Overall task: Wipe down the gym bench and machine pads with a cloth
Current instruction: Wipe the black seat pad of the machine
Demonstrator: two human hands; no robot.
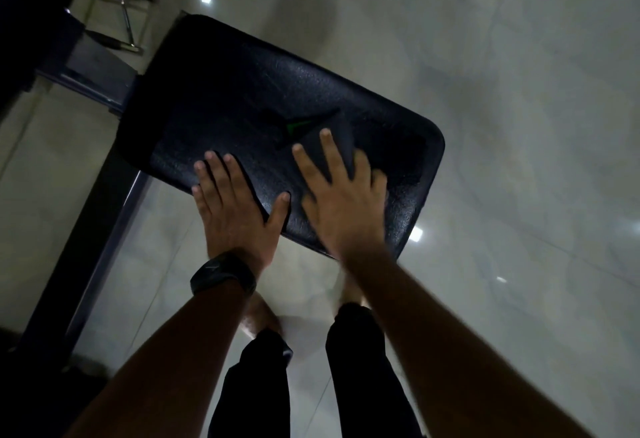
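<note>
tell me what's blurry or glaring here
Head view: dim overall; right hand on the dark folded cloth is motion-blurred, left hand sharper; white light spots glare on the glossy pale floor; black textured bench pad has faint sheen.
</note>
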